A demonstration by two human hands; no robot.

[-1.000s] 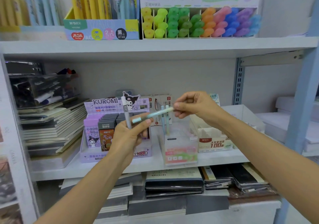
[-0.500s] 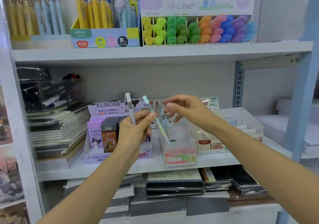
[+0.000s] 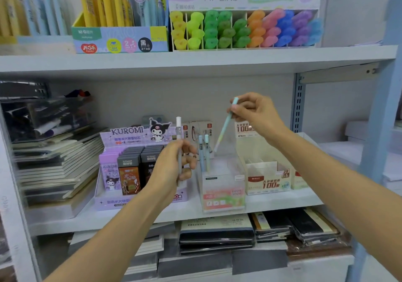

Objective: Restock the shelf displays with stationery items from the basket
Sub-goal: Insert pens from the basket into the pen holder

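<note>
1. Pencils (image 3: 201,149): two already stand in the clear box (image 3: 221,194) on the middle shelf (image 3: 282,200). Much of the box looks unfilled, so the restocking seems far from finished. The basket is out of view.
2. Right hand (image 3: 256,116) pinches a green pencil (image 3: 224,131) near its top end. The shaft slants down from the fingertips, with its tip above the box opening and not yet inside.
3. Left hand (image 3: 171,168) grips a grey pencil (image 3: 178,138) upright, its white cap poking above the fingers, just beside the box.
</note>
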